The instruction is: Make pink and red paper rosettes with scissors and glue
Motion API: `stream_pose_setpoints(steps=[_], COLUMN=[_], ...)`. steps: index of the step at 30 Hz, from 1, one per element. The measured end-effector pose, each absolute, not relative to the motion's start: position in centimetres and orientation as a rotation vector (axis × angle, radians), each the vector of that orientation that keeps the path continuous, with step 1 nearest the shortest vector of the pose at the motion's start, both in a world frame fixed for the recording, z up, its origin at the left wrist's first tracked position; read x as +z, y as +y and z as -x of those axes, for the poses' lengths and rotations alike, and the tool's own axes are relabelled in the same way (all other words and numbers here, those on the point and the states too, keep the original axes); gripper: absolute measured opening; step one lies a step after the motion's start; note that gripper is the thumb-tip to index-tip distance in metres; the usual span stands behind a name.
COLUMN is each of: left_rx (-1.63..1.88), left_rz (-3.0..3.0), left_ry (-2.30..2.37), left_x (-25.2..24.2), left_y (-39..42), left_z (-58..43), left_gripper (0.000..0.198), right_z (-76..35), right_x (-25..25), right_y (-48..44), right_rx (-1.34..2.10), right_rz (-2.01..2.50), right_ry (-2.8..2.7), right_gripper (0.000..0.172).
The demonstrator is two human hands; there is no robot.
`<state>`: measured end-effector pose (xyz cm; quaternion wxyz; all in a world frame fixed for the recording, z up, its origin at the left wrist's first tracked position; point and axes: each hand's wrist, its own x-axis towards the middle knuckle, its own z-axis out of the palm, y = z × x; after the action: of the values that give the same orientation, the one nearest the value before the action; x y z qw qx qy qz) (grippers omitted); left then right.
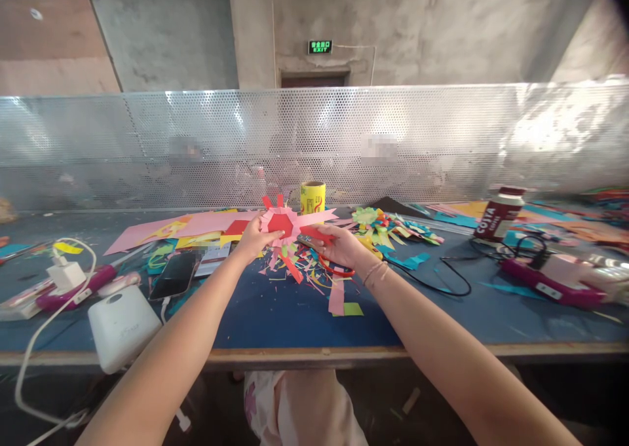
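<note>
A pink and red paper flower (pixel 280 224), with a red centre and strips sticking outward, is held up over the table. My left hand (pixel 254 238) pinches its left edge between thumb and fingers. My right hand (pixel 343 244) is closed on a red paper strip at the flower's right side. Red-handled scissors (pixel 339 270) show just below my right hand; whether its fingers also hold them I cannot tell. Small paper scraps (pixel 309 269) lie beneath, beside a pink strip (pixel 337 295) and a green piece (pixel 352 309).
A yellow tape roll (pixel 313 198) stands behind. Left are a phone (pixel 173 276), a white power bank (pixel 122 328) and a purple power strip (pixel 76 289). Right are a paper-fringe pile (pixel 393 226), a brown bottle (pixel 499 214), black cables (pixel 455 293) and another purple strip (pixel 553 283). A perforated metal screen (pixel 314 131) rises behind.
</note>
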<state>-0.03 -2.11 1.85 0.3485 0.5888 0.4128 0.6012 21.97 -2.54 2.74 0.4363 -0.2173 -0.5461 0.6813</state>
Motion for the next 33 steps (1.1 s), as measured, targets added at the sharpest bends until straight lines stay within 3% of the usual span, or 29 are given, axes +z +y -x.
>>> stream_pose_setpoints(steps=[15, 27, 33], left_rx=[1.475, 1.496, 1.506], left_rz=[-1.536, -1.514, -1.515], left_ry=[0.998, 0.852, 0.798], left_x=[2.7, 2.6, 2.7], left_y=[-3.0, -3.0, -3.2], left_z=[-0.5, -0.6, -0.9], left_gripper=[0.057, 0.054, 0.053], right_z=[-22.3, -22.8, -22.3], right_x=[2.6, 3.2, 2.8], right_y=[-1.9, -2.9, -2.7], right_rx=[1.988, 2.043, 2.054], right_rz=[0.445, 0.307, 0.314], right_ry=[-1.278, -1.208, -1.178], right_gripper=[0.005, 0.028, 0.018])
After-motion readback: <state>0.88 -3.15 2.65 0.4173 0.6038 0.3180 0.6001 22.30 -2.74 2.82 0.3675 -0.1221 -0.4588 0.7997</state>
